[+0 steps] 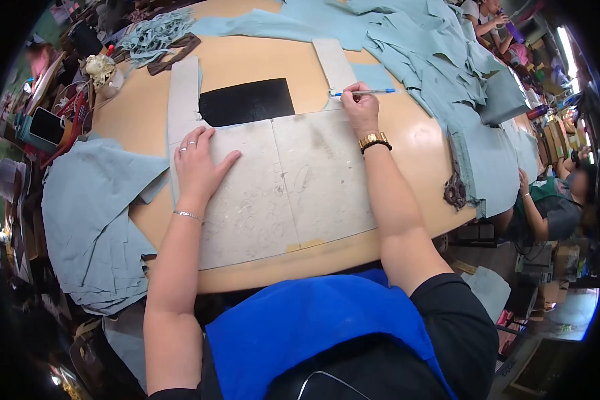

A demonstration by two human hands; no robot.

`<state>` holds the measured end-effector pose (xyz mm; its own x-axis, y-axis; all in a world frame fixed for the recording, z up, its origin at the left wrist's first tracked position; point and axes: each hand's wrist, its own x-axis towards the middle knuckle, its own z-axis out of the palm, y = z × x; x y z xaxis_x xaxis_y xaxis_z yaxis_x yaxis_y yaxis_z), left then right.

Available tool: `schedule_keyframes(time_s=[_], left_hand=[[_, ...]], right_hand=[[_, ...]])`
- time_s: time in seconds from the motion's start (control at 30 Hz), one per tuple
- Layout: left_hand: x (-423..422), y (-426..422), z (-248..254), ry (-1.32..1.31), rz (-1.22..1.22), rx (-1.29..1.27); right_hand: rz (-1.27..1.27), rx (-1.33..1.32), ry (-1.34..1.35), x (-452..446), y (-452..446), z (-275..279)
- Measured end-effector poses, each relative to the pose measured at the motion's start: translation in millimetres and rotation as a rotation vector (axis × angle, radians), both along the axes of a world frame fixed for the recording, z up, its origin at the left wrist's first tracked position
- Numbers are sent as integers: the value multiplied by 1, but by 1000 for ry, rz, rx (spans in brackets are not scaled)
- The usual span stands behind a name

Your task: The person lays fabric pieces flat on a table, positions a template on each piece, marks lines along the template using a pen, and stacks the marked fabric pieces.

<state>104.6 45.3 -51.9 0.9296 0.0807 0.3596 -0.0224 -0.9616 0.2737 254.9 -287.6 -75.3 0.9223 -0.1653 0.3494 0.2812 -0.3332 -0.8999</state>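
A worn, pale cardboard pattern [247,193] with two upright straps lies on the table, marked with scribbles and a centre line. Spread flat on its upper left part is my left hand [199,160], fingers apart, a ring on one of them. My right hand [361,110] pinches a blue pen [373,92] at the inner base of the right strap; the pen lies nearly level, its tip pointing left. Light blue fabric [370,75] shows beside the right strap. Between the straps is a black sheet [247,102].
Stacked light blue fabric pieces [97,220] hang over the left table edge. More fabric [413,60] covers the far right. Fabric strips [157,33] lie at the back left, near a phone [47,125]. Another person [547,207] sits at the right.
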Motion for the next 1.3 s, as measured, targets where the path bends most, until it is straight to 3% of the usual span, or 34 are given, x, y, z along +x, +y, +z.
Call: schedule_keyframes(time_s=[1.07, 1.17, 1.3], left_hand=[[-1, 2, 1, -14, -21, 15], [6, 20, -5, -15, -144, -83], [2, 29, 1, -10, -175, -69]], right_hand=[[-6, -152, -19, 5, 2, -6], [-27, -243, -33, 1, 2, 0], [-54, -125, 47, 9, 9, 6]])
